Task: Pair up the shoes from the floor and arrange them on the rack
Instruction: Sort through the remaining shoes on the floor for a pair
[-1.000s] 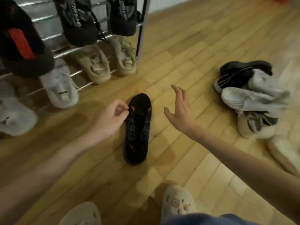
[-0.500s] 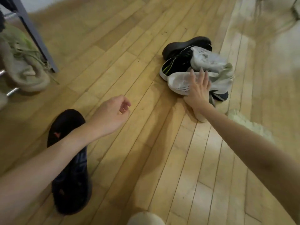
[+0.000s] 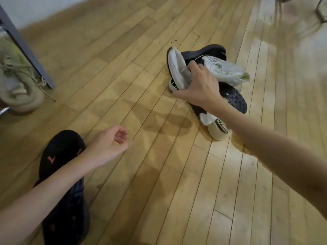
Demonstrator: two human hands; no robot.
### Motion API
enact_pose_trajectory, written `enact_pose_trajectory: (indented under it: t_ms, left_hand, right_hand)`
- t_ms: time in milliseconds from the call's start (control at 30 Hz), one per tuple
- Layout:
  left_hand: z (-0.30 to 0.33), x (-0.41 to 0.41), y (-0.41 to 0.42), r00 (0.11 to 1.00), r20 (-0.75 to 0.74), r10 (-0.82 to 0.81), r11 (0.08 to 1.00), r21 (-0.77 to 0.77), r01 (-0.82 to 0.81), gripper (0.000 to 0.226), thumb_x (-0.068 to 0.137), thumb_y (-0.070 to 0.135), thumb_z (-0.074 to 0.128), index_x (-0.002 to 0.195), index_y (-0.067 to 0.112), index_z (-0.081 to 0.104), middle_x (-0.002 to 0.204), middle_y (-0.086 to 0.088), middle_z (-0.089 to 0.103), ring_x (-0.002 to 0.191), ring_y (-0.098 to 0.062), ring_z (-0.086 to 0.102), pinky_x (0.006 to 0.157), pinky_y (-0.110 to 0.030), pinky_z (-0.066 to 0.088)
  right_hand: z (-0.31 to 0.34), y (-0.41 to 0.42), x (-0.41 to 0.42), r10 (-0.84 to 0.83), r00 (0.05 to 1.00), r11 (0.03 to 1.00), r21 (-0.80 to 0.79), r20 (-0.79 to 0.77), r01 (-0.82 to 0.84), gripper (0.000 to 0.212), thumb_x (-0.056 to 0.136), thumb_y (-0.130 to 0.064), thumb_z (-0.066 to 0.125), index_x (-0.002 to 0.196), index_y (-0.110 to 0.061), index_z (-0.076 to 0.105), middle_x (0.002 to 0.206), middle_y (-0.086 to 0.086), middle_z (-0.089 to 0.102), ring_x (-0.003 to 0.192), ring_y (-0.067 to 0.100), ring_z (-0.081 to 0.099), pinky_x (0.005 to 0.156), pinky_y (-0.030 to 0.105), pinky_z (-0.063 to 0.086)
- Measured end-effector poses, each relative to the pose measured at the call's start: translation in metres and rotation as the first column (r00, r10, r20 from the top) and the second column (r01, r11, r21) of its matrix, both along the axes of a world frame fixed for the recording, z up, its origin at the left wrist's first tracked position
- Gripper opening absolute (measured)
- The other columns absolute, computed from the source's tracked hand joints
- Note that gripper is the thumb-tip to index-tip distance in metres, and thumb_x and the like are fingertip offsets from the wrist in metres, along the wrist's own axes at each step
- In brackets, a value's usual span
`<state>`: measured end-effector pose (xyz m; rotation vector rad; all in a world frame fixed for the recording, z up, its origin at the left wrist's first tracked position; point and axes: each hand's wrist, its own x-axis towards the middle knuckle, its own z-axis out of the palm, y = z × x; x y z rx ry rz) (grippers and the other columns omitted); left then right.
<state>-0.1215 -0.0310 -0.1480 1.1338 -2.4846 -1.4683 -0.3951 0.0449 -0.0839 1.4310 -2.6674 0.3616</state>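
A pile of shoes lies on the wooden floor at centre right. My right hand grips a white sneaker from the pile and tilts it up on its side, sole facing left. Behind it lie another white sneaker and a black shoe. Under my wrist sit a dark-soled shoe and a beige shoe. A black shoe with orange marks lies alone at lower left, partly under my left forearm. My left hand hovers above the floor beside it, fingers loosely curled, holding nothing.
The rack's dark post stands at the left edge, with a beige-green sneaker on its lowest rail. Metal chair legs show at top right. Bare floorboards stretch between the lone black shoe and the pile.
My right hand went from lying flat on the white sneaker to gripping it and tipping it up on its side. The left hand has stayed near the lone black shoe.
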Motion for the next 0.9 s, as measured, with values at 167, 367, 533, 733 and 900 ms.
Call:
enact_pose_trajectory:
  t_ms: [167,367,533,733,900]
  left_hand:
    - [0.009,-0.018,0.017,0.993,-0.119,0.026,0.96,0.281,0.009,0.117,0.037,0.073,0.079,0.138,0.033,0.036,0.123,0.013,0.053,0.113,-0.007,0.054,0.094,-0.027,0.046]
    - [0.011,-0.011,0.022,0.983,-0.125,0.135,0.988,0.099,-0.123,0.064,0.07,0.033,0.081,0.123,0.032,0.045,0.106,0.02,0.057,0.095,0.0,0.059,0.072,-0.015,0.049]
    - [0.01,-0.006,0.02,0.919,-0.085,0.386,0.878,0.338,-0.338,0.017,0.083,0.004,0.06,0.089,0.02,0.064,0.086,0.002,0.07,0.081,-0.014,0.066,0.065,-0.026,0.05]
    - [0.003,0.006,0.025,0.848,-0.028,0.529,0.715,0.553,-0.428,0.02,0.087,0.0,0.055,0.095,0.017,0.063,0.094,-0.005,0.072,0.087,-0.017,0.067,0.073,-0.033,0.052]
    - [0.007,0.013,0.027,0.846,-0.053,0.531,0.693,0.601,-0.397,0.028,0.085,-0.007,0.053,0.099,0.013,0.066,0.098,-0.006,0.073,0.088,-0.023,0.068,0.076,-0.039,0.05]
  right_hand:
    - [0.002,-0.038,0.043,-0.063,0.807,0.996,-0.008,0.587,0.084,0.043,0.068,-0.048,0.071,0.07,-0.014,0.045,0.063,-0.002,0.043,0.056,0.014,0.049,0.053,0.032,0.044]
    - [-0.017,-0.041,0.063,-0.136,0.522,0.981,0.041,0.842,0.19,0.059,0.089,-0.065,0.043,0.068,-0.011,0.05,0.059,0.004,0.049,0.056,0.02,0.057,0.059,0.031,0.055]
    - [-0.032,-0.023,0.023,-0.036,0.639,0.936,-0.198,0.768,0.29,0.05,0.102,-0.043,0.035,0.083,-0.003,0.059,0.072,0.01,0.061,0.065,0.021,0.06,0.064,0.035,0.052]
    - [-0.053,-0.011,-0.058,-0.484,0.856,0.84,-0.178,0.182,0.513,0.066,0.083,-0.03,0.067,0.135,-0.005,0.035,0.137,0.02,0.035,0.129,0.035,0.033,0.106,0.038,0.029]
    - [-0.048,-0.021,-0.091,-0.413,0.91,0.906,0.086,-0.03,0.414,0.067,0.09,-0.043,0.06,0.137,-0.002,0.036,0.14,0.024,0.038,0.132,0.041,0.034,0.108,0.05,0.028]
